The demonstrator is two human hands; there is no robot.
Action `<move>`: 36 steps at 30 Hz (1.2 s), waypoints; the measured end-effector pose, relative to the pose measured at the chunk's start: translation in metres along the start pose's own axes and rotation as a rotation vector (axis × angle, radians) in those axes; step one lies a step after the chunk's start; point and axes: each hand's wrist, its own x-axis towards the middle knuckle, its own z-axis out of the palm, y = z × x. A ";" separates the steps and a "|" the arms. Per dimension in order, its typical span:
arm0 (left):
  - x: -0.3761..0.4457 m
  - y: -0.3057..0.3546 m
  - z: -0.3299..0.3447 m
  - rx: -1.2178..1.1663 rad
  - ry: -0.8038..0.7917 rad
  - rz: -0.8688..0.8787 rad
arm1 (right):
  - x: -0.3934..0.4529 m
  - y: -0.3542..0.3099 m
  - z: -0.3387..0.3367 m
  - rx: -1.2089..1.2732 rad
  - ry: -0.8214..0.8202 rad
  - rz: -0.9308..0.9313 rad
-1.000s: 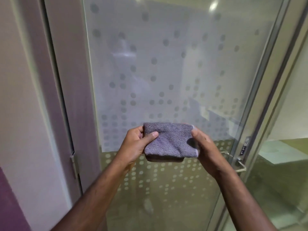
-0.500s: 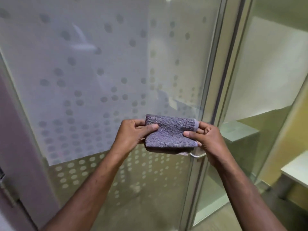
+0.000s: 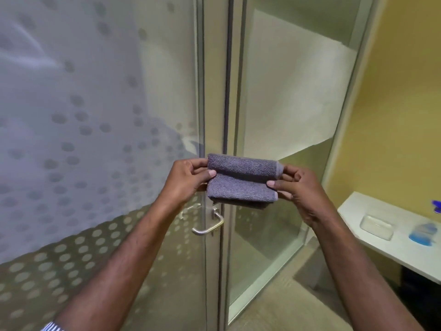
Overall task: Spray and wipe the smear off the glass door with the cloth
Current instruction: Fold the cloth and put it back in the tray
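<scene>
Cloth [image 3: 241,181] pinched at both ends: left hand [image 3: 188,180], right hand [image 3: 296,187]. Fold to be kept flat and firm; spray bottle [image 3: 427,231] on table [image 3: 381,249] to be fetched next.

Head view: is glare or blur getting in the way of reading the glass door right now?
Head view: the glass door is soft with motion blur, its frosted dots smeared; pale reflected streaks cross its upper left, so no smear can be picked out. The cloth between left hand and right hand is sharper. Wide-angle distortion bows the door frame.
</scene>
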 end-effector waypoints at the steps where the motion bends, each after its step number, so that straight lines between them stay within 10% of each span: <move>1: 0.010 -0.003 0.016 -0.001 -0.015 0.003 | 0.002 0.001 -0.017 -0.010 0.023 0.001; 36: 0.400 -0.157 0.496 -0.234 -0.382 -0.095 | 0.174 0.079 -0.481 -0.248 0.817 0.011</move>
